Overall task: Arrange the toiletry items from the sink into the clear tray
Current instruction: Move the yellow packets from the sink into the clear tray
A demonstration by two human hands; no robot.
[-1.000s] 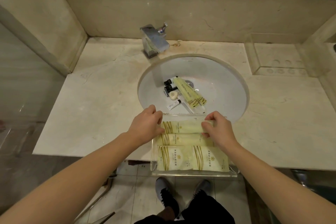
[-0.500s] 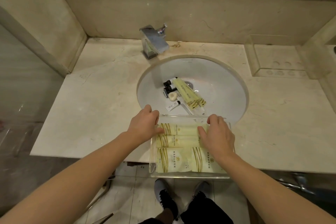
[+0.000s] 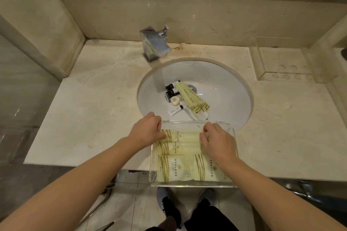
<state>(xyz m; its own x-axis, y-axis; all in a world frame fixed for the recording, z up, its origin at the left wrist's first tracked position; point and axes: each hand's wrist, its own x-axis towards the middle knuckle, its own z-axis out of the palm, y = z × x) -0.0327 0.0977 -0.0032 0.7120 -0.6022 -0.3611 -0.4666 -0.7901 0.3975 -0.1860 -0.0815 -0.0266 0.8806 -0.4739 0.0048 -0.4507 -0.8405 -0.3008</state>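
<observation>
At the near edge of the marble counter (image 3: 97, 118), a clear tray (image 3: 193, 185) sits with its front part overhanging the floor. Its transparent walls are hard to trace except where the rims catch light. Inside lie pale yellow sachets: two long ones across the back, a top sachet (image 3: 185, 134) and a second sachet (image 3: 178, 148) just in front of it, then two wider packets (image 3: 176, 169) side by side at the front. The right ends of the long sachets and part of the right-hand packet are hidden under the right hand (image 3: 218, 141).

Both hands rest inside the tray on the top sachet. The left hand (image 3: 145, 130) has its fingers curled down onto the sachet's left end; the right hand presses its bent fingers on the right end. Whether either hand pinches the sachet or only pushes on it cannot be told, since the fingertips are tucked out of sight.

Behind the tray, the white sink (image 3: 231, 88) holds the remaining items: two dark-capped bottles (image 3: 171, 89), a long yellow sachet (image 3: 193, 99) that covers most of them, a small cream soap (image 3: 175, 101), a white tube (image 3: 175, 111), and thin white pieces too small to identify. A chrome faucet (image 3: 155, 45) stands at the basin's back.
</observation>
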